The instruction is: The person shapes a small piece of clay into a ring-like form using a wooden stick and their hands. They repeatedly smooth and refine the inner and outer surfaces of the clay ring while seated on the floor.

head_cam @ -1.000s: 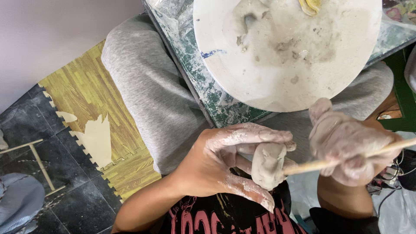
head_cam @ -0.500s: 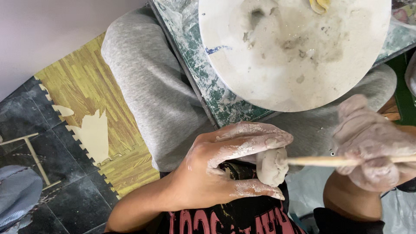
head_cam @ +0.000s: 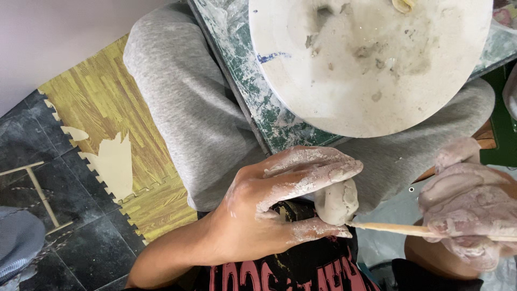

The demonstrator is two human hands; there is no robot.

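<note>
My left hand (head_cam: 274,202), smeared with pale clay, grips a small grey lump of clay (head_cam: 337,202) between fingers and thumb, over my lap. My right hand (head_cam: 471,213), also coated in clay, holds a thin wooden stick (head_cam: 398,229) whose tip touches the lower side of the lump. Both hands hover above my grey trousers (head_cam: 183,108), just below the table edge.
A round white turntable (head_cam: 366,64) smeared with clay sits on a green, clay-stained board (head_cam: 247,91) above my knees. Yellow wood-pattern foam mats (head_cam: 107,124) and dark floor tiles lie at left, with a thin wooden frame (head_cam: 32,186) on them.
My right hand has shifted right and lower, drawing the stick with it, so only its tip meets the clay. My left hand keeps its hold on the lump.
</note>
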